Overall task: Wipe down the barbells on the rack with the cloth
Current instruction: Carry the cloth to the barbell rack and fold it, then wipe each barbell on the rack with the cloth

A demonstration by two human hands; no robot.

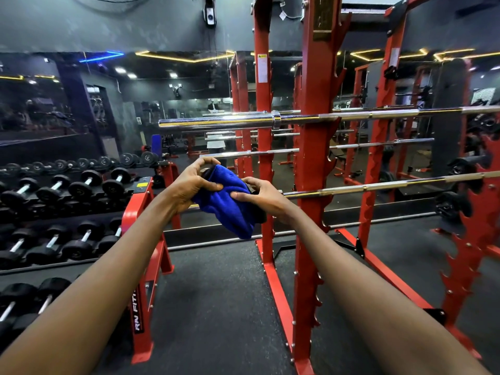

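Note:
A blue cloth (226, 201) is bunched over the left end of the lower barbell (378, 187), which lies across the red rack (315, 163). My left hand (189, 185) grips the cloth from the left, fingers curled over its top. My right hand (263, 197) holds the cloth's right side, thumb pressed into it. The bar's end under the cloth is mostly hidden; a dark bit shows at each side. A thicker chrome barbell (216, 122) rests higher on the rack, and a thin bar (270, 152) sits between them.
A red dumbbell rack (140, 212) with several black dumbbells (86, 182) stands at the left. A mirror wall is behind the rack. More red uprights with pegs (465, 266) stand at the right. Dark rubber floor (216, 307) lies below my arms.

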